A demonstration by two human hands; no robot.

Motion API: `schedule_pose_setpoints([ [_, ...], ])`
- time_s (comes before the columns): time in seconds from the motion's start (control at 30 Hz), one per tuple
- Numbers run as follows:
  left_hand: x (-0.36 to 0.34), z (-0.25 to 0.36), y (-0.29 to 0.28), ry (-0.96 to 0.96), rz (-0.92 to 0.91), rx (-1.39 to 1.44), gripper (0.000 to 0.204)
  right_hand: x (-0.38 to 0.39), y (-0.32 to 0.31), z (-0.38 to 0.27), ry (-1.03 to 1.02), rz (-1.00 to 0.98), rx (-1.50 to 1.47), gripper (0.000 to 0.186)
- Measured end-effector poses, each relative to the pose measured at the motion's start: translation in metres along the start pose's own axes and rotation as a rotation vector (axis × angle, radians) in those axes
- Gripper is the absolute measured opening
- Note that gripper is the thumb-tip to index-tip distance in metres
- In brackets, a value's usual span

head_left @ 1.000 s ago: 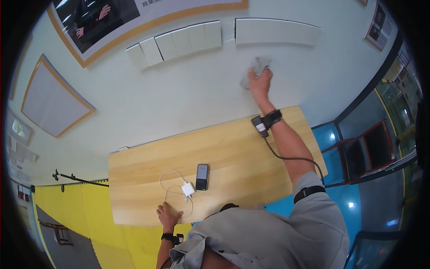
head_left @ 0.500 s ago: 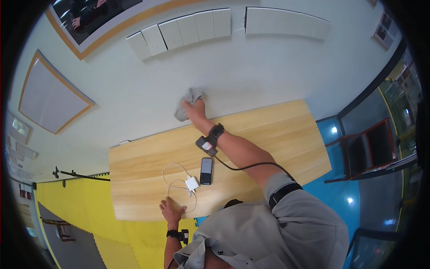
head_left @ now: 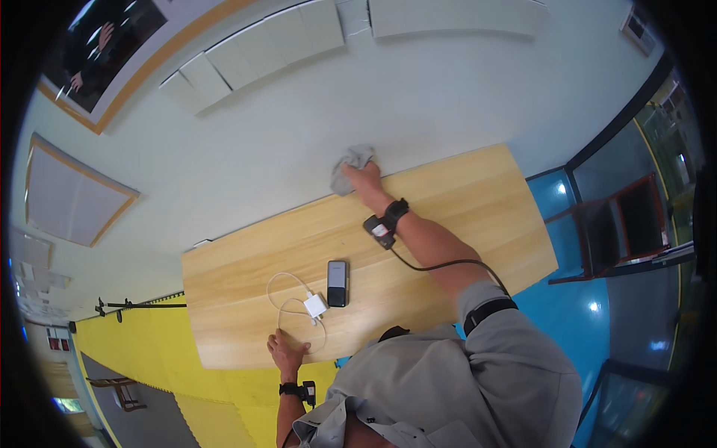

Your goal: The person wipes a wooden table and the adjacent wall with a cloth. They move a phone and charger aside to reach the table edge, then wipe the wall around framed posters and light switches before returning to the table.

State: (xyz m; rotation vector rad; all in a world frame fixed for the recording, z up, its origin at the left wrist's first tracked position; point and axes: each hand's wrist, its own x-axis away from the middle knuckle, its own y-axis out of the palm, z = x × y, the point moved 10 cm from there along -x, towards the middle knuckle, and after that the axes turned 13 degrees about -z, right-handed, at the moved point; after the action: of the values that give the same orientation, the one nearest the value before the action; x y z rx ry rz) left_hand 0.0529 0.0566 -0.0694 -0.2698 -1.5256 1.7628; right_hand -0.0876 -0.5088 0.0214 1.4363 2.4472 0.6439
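Across the middle of the head view, a pale wooden table (head_left: 478, 190) stood with its far edge along a white wall (head_left: 239, 164). The wall carried a row of white panels (head_left: 276, 45) and, to the left, a framed board (head_left: 82, 194). Yellow mats (head_left: 142, 336) covered the floor on the left; on the right the floor (head_left: 567, 313) was blue, with a dark chair (head_left: 597, 231) on it.

At the table's far edge, the right hand (head_left: 366, 185) grasped a grey cloth (head_left: 346, 161), the fingers bent over its near right part. The cloth was against the lower wall, crumpled, its long axis slanting from near left to far right; with so many folds, I could not tell one end as its front.

On the table's near left part rested the left hand (head_left: 287, 352), fingers released and spread, beside a white cable (head_left: 281, 273); whether they touched it, I could not tell. The cable looped to a white charger (head_left: 315, 305). Just right of that lay a phone (head_left: 337, 284), long axis running near to far, its black end near.
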Motion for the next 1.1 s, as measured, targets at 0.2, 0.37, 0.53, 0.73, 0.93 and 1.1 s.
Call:
schedule_pose_setpoints([
  [0.2,-0.007,-0.005,0.005,-0.044,-0.076,0.079,0.111,-0.014,-0.148,-0.022,0.003,0.167,0.078,0.037],
  [0.37,-0.007,-0.01,0.009,-0.115,-0.138,0.112,0.114,-0.015,-0.237,-0.058,-0.006,0.341,0.177,0.046],
  [0.53,-0.008,-0.01,0.008,-0.145,-0.128,0.119,0.114,-0.015,-0.34,-0.099,-0.07,0.54,0.16,0.053],
  [0.73,-0.005,-0.012,0.008,-0.158,-0.14,0.11,0.112,-0.027,-0.381,-0.182,-0.161,0.598,0.155,0.05],
  [0.93,0.0,-0.014,0.009,-0.203,-0.136,0.071,0.112,-0.023,-0.298,-0.203,-0.203,0.577,0.38,0.054],
  [1.1,-0.009,-0.013,0.011,-0.194,-0.154,0.087,0.112,-0.025,-0.23,-0.173,-0.3,0.493,0.464,0.059],
])
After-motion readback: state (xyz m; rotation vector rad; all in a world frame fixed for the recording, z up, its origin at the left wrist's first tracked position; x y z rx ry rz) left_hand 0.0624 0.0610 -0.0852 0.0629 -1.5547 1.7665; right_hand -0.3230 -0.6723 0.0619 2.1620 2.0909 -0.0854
